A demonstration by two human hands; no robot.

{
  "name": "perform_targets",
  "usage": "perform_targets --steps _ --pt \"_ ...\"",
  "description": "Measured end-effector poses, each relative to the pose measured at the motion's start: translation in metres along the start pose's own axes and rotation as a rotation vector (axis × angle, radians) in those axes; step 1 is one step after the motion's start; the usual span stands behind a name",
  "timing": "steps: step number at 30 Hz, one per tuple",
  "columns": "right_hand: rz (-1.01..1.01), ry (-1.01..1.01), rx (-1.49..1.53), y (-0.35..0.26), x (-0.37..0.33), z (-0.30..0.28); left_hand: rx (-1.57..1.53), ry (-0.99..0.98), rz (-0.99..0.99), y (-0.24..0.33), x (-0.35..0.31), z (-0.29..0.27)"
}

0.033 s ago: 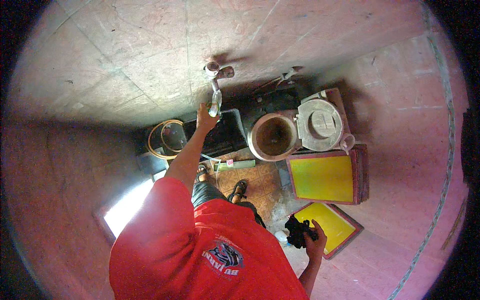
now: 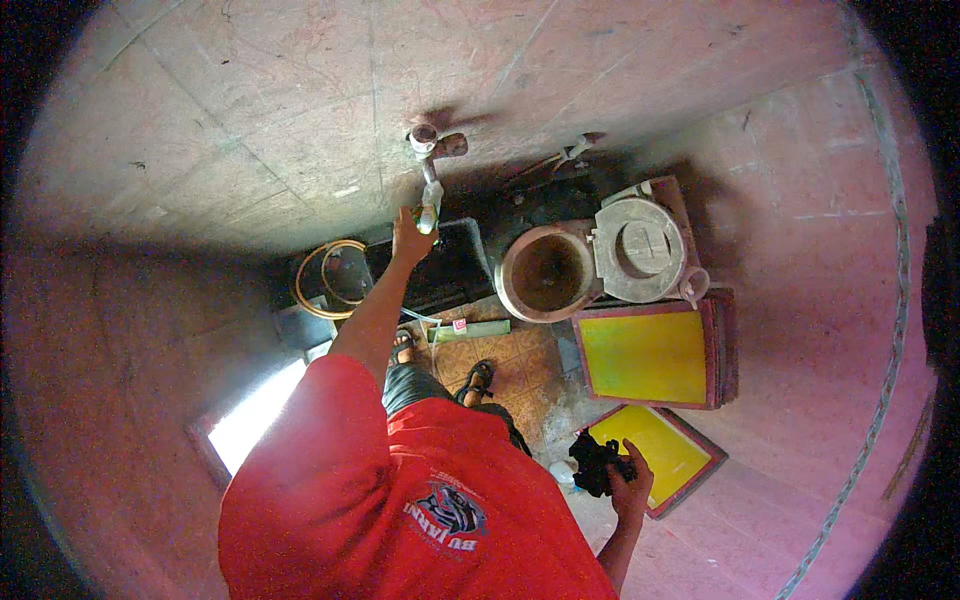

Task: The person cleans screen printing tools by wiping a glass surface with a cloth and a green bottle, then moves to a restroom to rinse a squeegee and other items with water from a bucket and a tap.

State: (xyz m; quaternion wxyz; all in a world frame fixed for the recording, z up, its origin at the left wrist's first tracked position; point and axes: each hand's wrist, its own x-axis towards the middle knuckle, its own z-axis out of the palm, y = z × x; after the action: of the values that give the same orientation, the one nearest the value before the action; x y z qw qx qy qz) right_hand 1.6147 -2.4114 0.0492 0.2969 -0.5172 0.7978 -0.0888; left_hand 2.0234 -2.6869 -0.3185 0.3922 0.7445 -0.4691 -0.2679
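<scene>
My left hand (image 2: 412, 238) reaches out to the wall and is closed round a small clear bottle (image 2: 431, 208). The bottle's top is up against the spout of a wall tap (image 2: 425, 145), and I cannot make out whether water runs. In my right hand (image 2: 630, 478), held low at the right, is a bunched black cloth (image 2: 597, 462). Below the bottle stands a black tub (image 2: 480, 245).
Right of the tub is a round brown basin (image 2: 507, 285), beside a grey plastic lidded container (image 2: 640, 250). Yellow framed screens (image 2: 645, 355) lean at the right. A coiled hose (image 2: 302, 290) hangs left of the tub. A second tap (image 2: 576, 150) juts from the wall.
</scene>
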Motion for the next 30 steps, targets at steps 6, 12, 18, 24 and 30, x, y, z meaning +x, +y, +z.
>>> perform_targets --steps 6,12,18,24,30 --pt "-0.034 0.038 0.061 0.004 -0.001 0.006 0.046 0.016 0.043 -0.005 -0.002 0.002" --pt "-0.026 0.041 0.036 -0.010 -0.004 0.004 0.066 -0.003 0.044 -0.005 -0.004 0.002" --pt "0.083 0.015 0.112 -0.020 -0.007 0.003 0.004 0.010 0.025 -0.001 -0.004 -0.003" --pt "0.004 0.032 0.074 -0.005 -0.010 0.004 0.044 0.035 0.049 0.002 -0.007 -0.007" --pt "0.148 0.003 0.117 -0.028 -0.014 0.001 0.037 0.001 -0.043 0.010 -0.008 -0.008"
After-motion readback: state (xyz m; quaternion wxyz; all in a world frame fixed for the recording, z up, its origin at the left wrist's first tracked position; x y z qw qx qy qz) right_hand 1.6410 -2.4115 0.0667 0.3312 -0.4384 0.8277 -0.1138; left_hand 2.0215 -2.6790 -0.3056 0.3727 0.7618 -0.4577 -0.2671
